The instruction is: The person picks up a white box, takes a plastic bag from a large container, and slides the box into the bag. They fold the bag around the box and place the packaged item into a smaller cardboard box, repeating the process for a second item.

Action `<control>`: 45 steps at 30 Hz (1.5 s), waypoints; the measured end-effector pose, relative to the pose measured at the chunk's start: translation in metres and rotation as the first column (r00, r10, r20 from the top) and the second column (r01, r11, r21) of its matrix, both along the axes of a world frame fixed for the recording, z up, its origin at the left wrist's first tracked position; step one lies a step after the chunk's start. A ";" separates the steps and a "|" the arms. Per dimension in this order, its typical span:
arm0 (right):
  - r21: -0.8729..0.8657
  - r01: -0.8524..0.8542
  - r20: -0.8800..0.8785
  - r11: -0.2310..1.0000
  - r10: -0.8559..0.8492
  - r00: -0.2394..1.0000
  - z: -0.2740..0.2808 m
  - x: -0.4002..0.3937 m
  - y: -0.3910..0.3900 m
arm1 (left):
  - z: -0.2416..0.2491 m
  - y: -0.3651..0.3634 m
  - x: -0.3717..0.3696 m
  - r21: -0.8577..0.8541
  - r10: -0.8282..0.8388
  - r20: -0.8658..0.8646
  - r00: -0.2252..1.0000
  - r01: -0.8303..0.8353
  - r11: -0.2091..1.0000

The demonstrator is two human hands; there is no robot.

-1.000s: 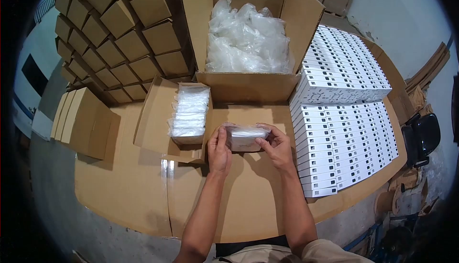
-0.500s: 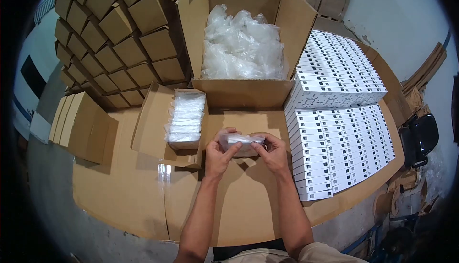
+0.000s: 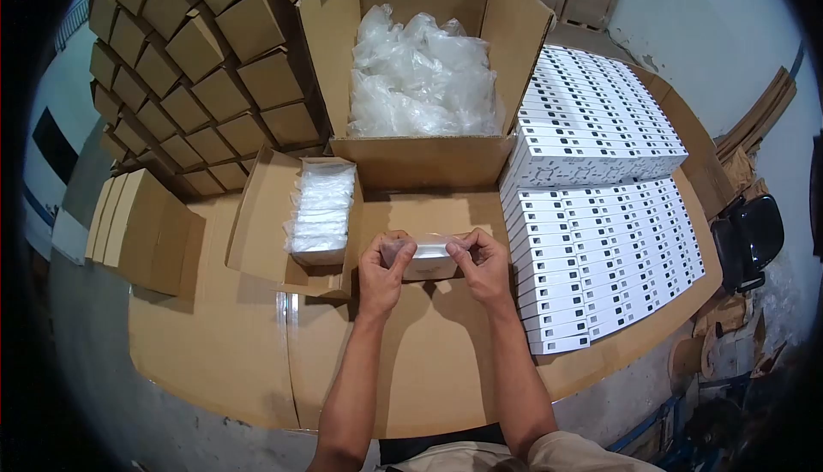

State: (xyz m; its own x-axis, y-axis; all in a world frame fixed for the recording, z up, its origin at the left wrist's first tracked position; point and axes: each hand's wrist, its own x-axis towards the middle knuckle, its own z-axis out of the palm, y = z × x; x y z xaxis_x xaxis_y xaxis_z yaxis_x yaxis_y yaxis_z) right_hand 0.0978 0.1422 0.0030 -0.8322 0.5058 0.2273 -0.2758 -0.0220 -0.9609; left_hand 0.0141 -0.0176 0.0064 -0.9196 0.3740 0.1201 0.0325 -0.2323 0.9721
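Observation:
A small white box in a clear plastic bag (image 3: pixel 431 263) is held between both hands over the cardboard-covered table. My left hand (image 3: pixel 384 270) pinches the bag's left end. On the right end, my right hand (image 3: pixel 480 266) grips the plastic with thumb and fingers. To the left, an open carton (image 3: pixel 257 253) holds a row of plastic-wrapped packs (image 3: pixel 323 206). Behind the hands, a large open carton (image 3: pixel 429 163) contains a heap of clear plastic bags (image 3: pixel 420 78).
Long rows of white boxes (image 3: pixel 609 258) are stacked on the right of the table (image 3: pixel 343 369). Many brown cartons (image 3: pixel 223 90) are piled at the back left, and several brown boxes (image 3: pixel 146 232) stand at the left. A black chair (image 3: pixel 750 240) is at the right.
The bag is now stretched out straighter between my hands, and more of the white box's front shows. My hands are slightly farther apart. The whole view has shifted slightly.

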 end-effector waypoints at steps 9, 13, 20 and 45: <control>-0.047 -0.027 -0.052 0.999 0.024 0.998 -0.001 -0.001 -0.002 | -0.009 0.005 0.001 0.041 0.056 -0.001 0.998 -0.056 0.998; -0.087 -0.022 -0.074 0.996 0.015 0.997 -0.008 -0.003 -0.003 | -0.011 0.003 0.000 0.051 0.034 0.031 0.999 -0.036 0.998; -0.103 0.000 -0.157 0.995 -0.017 0.987 0.015 -0.001 -0.014 | -0.012 0.009 -0.001 0.108 0.049 0.087 0.995 -0.059 0.992; 0.113 -0.114 0.183 0.987 0.092 0.979 0.007 0.008 0.001 | -0.002 0.016 0.004 0.087 0.195 -0.248 0.949 -0.179 0.980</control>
